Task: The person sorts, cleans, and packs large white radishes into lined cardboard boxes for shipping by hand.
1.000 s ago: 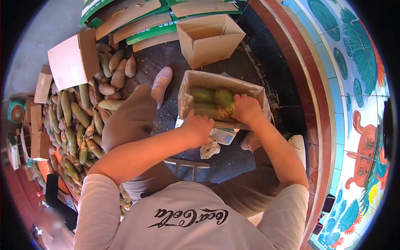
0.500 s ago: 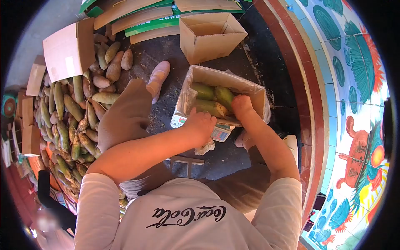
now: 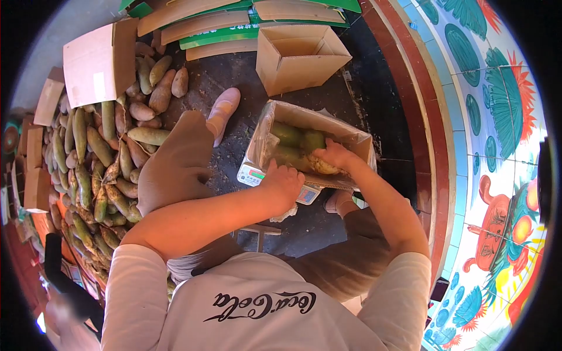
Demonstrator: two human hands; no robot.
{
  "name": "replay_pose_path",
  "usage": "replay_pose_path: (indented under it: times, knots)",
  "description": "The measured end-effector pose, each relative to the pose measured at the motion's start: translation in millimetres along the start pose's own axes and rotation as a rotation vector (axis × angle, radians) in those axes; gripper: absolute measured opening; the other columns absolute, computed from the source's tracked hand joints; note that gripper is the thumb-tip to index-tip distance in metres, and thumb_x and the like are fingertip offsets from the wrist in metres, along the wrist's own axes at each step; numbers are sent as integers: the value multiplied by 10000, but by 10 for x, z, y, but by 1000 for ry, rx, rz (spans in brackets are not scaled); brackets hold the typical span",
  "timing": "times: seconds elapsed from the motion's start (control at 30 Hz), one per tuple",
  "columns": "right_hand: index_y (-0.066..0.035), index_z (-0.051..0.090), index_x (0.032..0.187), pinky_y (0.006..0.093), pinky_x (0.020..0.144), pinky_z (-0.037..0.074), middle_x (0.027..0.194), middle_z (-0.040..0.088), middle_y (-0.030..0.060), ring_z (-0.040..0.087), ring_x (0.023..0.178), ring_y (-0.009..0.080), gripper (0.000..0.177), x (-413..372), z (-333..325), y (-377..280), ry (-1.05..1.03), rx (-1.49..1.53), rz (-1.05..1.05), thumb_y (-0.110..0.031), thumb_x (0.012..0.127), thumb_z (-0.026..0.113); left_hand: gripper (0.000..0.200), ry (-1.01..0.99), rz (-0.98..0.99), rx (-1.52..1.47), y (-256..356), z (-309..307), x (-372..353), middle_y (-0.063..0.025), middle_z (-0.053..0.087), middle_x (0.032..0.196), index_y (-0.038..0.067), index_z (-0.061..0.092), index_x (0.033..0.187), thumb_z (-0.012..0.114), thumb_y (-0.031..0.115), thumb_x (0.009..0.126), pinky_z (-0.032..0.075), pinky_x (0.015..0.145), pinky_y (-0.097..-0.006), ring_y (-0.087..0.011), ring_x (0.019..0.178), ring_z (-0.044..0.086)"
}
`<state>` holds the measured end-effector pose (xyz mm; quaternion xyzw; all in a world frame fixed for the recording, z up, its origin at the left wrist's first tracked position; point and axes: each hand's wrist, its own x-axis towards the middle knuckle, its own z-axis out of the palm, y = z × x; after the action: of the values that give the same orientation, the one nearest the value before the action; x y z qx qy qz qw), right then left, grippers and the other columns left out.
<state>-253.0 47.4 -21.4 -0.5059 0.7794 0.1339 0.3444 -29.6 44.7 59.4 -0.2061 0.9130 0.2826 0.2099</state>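
Observation:
An open cardboard box (image 3: 362,143) lined with clear plastic rests on a white digital scale (image 3: 250,174). Several green radishes (image 3: 288,134) lie inside it. My right hand (image 3: 335,155) reaches in over the right part of the box, its fingers closed on a green radish (image 3: 321,166) with a yellowish end. Over the near rim my left hand (image 3: 284,184) is curled, fingertips inside beside the radishes. A crumpled whitish cloth (image 3: 285,214) shows just below this hand; whether the palm holds it is hidden.
Beyond the box stands another open carton (image 3: 301,61). Flattened green-and-brown cartons (image 3: 216,36) lie at the back. A large radish heap (image 3: 99,175) fills the left, with a white-sided carton (image 3: 93,64) on it. A low stool (image 3: 260,231) is below me; another person's dark sleeve (image 3: 64,281) shows lower left.
My right hand has moved left and slightly down inside the box, onto the yellowish-ended radish. My left hand stays at the near rim. The whole view has shifted slightly.

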Motion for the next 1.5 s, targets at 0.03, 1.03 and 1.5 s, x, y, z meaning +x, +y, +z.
replay_pose_path:
  times: [0.03, 1.03, 1.5]
  knots:
    - [8, 445, 1173, 384, 774, 514, 1116, 566, 219, 606, 950, 319, 603, -115, -108, -73, -103, 239, 103, -441, 785, 549, 559, -1, -2, 5, 0, -6, -5, -155, 522, 1098, 15, 466, 1136, 694, 332, 736, 289, 986, -506, -302, 1071, 493]
    - [-41, 409, 1156, 365, 889, 431, 1097, 506, 163, 524, 1033, 302, 703, 92, 128, -242, 295, -457, -322, -285, 615, 787, 517, 114, 11, 21, -12, 82, 20, -134, 540, 1029, 22, 488, 1079, 700, 324, 716, 366, 878, -440, -280, 1007, 516]
    - [-38, 466, 1155, 376, 847, 457, 1048, 581, 151, 576, 972, 300, 636, -123, -99, -348, 281, -94, -393, -206, 622, 770, 487, 121, 17, 1, -14, 101, 14, -138, 535, 1036, 26, 492, 1073, 694, 294, 720, 370, 855, -428, -288, 995, 512]
